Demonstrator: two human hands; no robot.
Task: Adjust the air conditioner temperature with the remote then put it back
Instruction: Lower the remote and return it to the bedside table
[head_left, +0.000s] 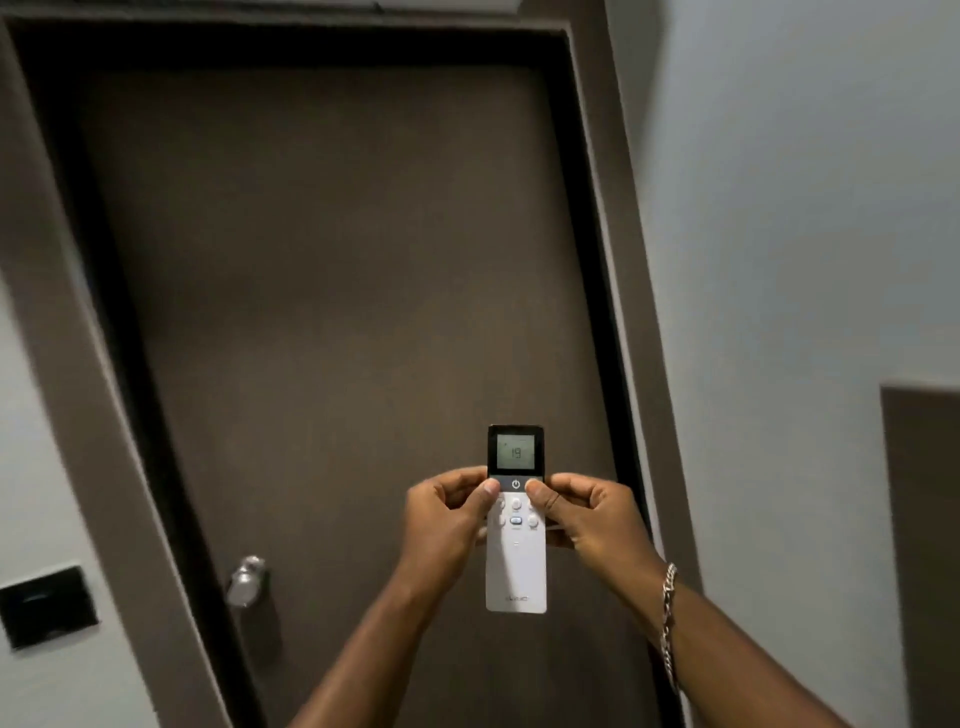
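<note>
A slim white remote (516, 571) with a dark top and a small lit screen reading 19 is held upright in front of me, in both hands. My left hand (447, 519) grips its left edge, thumb resting by the power button. My right hand (592, 519) grips the right edge, thumb on the buttons at the upper right. A silver chain bracelet (667, 613) hangs on my right wrist. The air conditioner itself is out of view.
A shut dark brown door (322, 291) fills the view straight ahead, with a silver knob (245, 581) at lower left. A black wall switch panel (49, 605) sits left of the frame. A white wall (810, 234) runs along the right, with a brown panel (922, 545).
</note>
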